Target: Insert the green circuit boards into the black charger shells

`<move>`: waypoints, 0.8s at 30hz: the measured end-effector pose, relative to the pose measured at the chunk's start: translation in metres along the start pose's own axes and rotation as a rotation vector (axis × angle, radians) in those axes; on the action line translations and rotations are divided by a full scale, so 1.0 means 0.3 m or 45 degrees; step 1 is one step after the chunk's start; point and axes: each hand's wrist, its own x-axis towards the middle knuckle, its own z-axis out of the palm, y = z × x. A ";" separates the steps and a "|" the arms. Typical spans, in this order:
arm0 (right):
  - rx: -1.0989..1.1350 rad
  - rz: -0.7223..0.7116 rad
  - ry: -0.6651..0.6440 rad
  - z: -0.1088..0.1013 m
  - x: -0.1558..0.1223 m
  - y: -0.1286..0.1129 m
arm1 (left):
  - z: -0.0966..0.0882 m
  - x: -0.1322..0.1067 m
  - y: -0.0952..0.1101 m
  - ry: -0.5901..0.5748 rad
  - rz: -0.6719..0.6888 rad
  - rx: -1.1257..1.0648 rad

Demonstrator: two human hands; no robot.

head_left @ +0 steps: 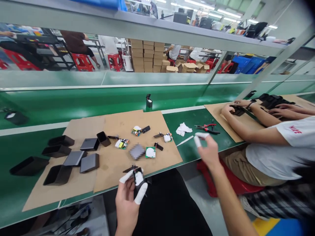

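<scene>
My left hand [130,196], with white covers on the fingertips, grips a small black part with a white pad [139,178] above the bench's front edge. To the right, my right hand [208,149] hovers with its covered fingers apart and nothing seen between them. Just beyond it lie red-and-black pliers [208,128], a crumpled white cloth [183,129] and a thin white strip [185,140]. Several circuit boards with white pads, such as the green one [150,152], rest on the cardboard [115,177] ahead of my left hand.
Black open housings [57,174] and grey blocks [89,163] cover the cardboard's left side. A small black device [149,101] stands at the back of the bench. On the right, a co-worker in a white shirt [268,154] handles black parts. An overhead shelf [147,24] spans the bench.
</scene>
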 end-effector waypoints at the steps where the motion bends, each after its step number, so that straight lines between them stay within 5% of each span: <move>1: -0.100 0.048 0.021 -0.030 0.066 0.100 | -0.026 -0.002 -0.001 0.000 -0.021 -0.012; 5: -0.383 0.102 -0.099 -0.106 0.217 0.387 | -0.107 -0.017 -0.015 -0.032 -0.038 0.003; 11: -0.512 0.067 -0.306 -0.083 0.244 0.528 | -0.108 -0.039 -0.071 0.007 -0.032 0.062; 15: -0.455 0.067 -0.329 -0.068 0.255 0.553 | -0.085 -0.041 -0.072 -0.042 0.009 0.091; 19: -0.292 0.064 -0.317 -0.087 0.252 0.524 | -0.072 -0.033 0.000 -0.090 0.058 0.228; 24: 0.018 0.089 -0.357 -0.136 0.148 0.372 | -0.069 0.020 0.146 -0.267 0.457 0.516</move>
